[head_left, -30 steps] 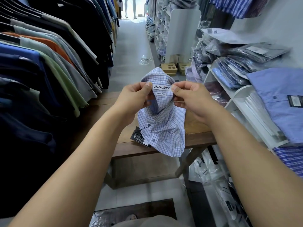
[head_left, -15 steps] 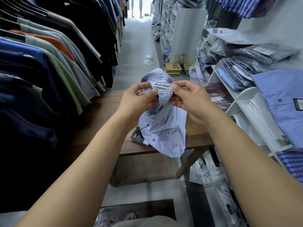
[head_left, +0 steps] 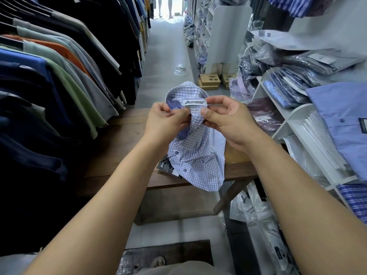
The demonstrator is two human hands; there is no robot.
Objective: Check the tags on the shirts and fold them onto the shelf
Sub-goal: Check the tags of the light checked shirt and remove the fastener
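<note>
Holding the collar taut is the heart of this step, judging from the head view. The left grip (head_left: pixel 165 121) and the right grip (head_left: pixel 228 121) each pinch the collar of the checked shirt (head_left: pixel 198 161), one on either side of the woven brand label (head_left: pixel 194 102), with thumbs and forefingers curled onto the cloth. To read the label well, the pinches should sit just outside its ends so no thumb covers the print. The band should be stretched flat and tipped toward the face. The smaller fit tag (head_left: pixel 196 110) just beneath is crowded by the thumbs, and sliding them slightly outward would likely bare it in full. A light pull seems enough, since the thin cloth would crease readily.

The shirt is held over the wooden surface (head_left: pixel 123 139), its collar raised between the grips. Its body hangs down crumpled, and the hem droops past the surface's near edge. It is white with a fine blue check and has small buttons down the front. A dark hang tag (head_left: pixel 168 168) dangles at its left side; whether it touches the surface is unclear. The white shelf (head_left: pixel 297 118) at the right carries folded and bagged shirts, and folding onto it has not yet begun.
</note>
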